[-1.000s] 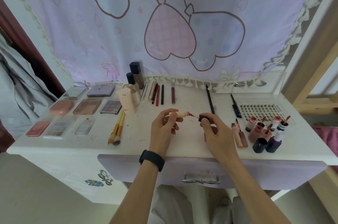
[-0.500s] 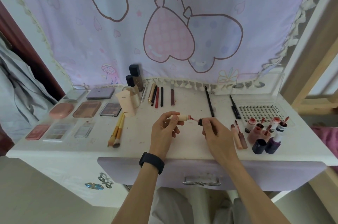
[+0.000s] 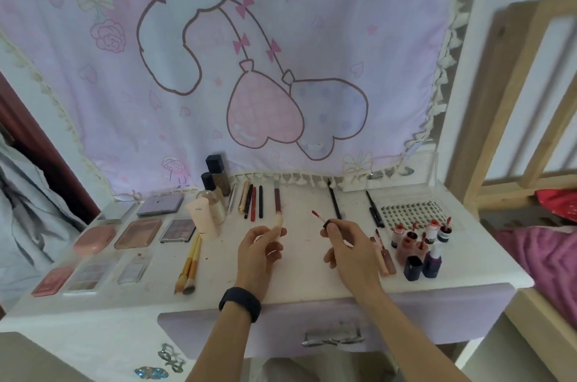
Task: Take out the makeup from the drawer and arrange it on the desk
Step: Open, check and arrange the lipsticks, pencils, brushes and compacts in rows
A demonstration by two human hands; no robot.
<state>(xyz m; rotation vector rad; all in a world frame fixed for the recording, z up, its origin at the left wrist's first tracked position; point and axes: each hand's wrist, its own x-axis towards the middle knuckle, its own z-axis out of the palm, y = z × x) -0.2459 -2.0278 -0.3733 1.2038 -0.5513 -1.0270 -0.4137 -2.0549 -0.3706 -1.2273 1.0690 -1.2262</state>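
Observation:
My left hand (image 3: 259, 252) holds a cream lip-gloss tube (image 3: 278, 222) upright above the middle of the white desk (image 3: 299, 275). My right hand (image 3: 349, 247) pinches the tube's black cap, whose red-tipped applicator wand (image 3: 318, 217) points up and to the left, clear of the tube. The two parts are about a hand's width apart. The lilac drawer (image 3: 334, 335) below the desk edge is closed.
Palettes and compacts (image 3: 137, 233) lie in rows at the left, with two brushes (image 3: 190, 263) beside them. Bottles (image 3: 215, 188) and pencils (image 3: 253, 202) line the back. Small lip bottles (image 3: 418, 244) cluster at the right, behind them a lash tray (image 3: 412, 211). A wooden frame stands at the far right.
The wand came out of the tube: my right hand pulled the cap away to the right while my left turned the tube upright. The view tilted upward.

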